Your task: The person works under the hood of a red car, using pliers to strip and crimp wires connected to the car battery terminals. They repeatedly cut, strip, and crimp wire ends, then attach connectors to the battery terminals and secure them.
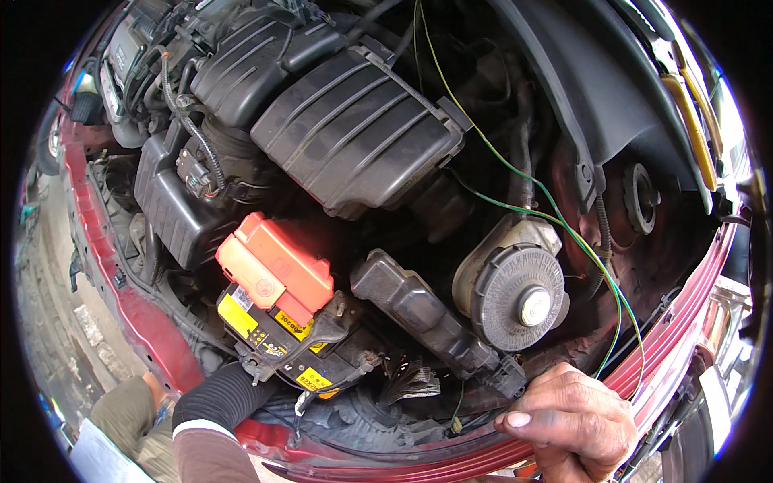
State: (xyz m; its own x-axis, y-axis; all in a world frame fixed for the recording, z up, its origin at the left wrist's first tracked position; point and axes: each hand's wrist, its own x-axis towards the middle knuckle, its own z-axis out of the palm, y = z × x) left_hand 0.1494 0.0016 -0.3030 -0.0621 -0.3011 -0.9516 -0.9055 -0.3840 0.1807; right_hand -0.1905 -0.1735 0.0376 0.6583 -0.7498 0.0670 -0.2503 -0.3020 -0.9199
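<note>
My right hand [572, 419] is at the red front edge of the engine bay, low on the right. Its fingers are curled, with the thumb pointing left; whatever they grip, if anything, is hidden. Beside it is the black connector end of a long black plastic housing [419, 306]. Thin green and yellow wires [555, 211] run down from the top and pass behind this hand. My left arm [211, 431], in a dark sleeve with a ribbed black cuff, reaches in below the car battery [266, 330]. That hand is hidden. An orange-red cover [275, 262] sits on the battery.
A ribbed black air filter box [362, 129] fills the upper middle. Right of the long housing stands a reservoir with a round ribbed cap [519, 298]. A yellow-handled tool [691, 129] rests at the far right. A person's trousered leg [129, 423] shows lower left.
</note>
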